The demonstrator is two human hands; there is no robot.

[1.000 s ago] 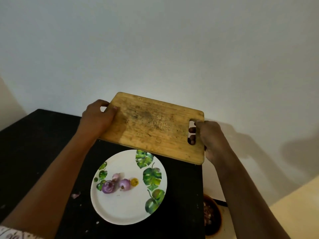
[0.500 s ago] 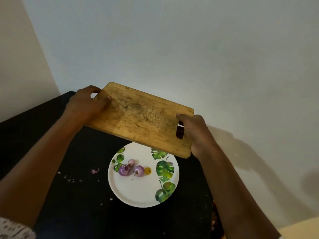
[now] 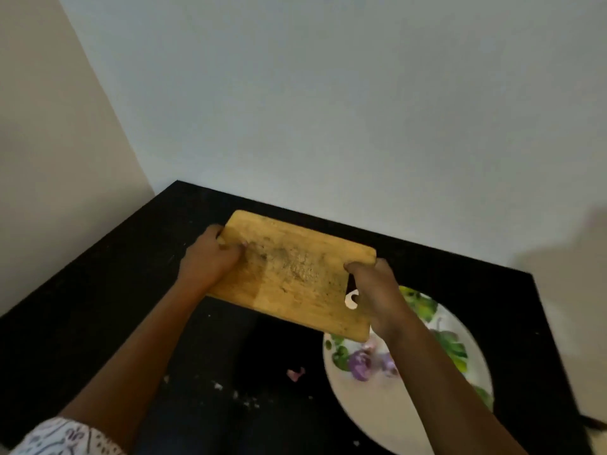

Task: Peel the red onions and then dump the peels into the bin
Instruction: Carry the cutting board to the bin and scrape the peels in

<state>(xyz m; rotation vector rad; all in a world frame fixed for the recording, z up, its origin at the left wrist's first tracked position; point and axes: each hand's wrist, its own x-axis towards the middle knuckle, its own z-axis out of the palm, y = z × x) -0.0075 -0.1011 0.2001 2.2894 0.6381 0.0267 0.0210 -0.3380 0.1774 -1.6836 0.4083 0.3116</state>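
Both hands are on the wooden cutting board (image 3: 295, 274), held over the black table (image 3: 98, 307). The left hand (image 3: 210, 257) curls round its left edge and the right hand (image 3: 374, 290) grips the slotted end. The red onions (image 3: 361, 364), blurred, sit on the leaf-patterned plate (image 3: 394, 408) just under the right wrist. One peel scrap (image 3: 295, 373) lies on the table beside the plate.
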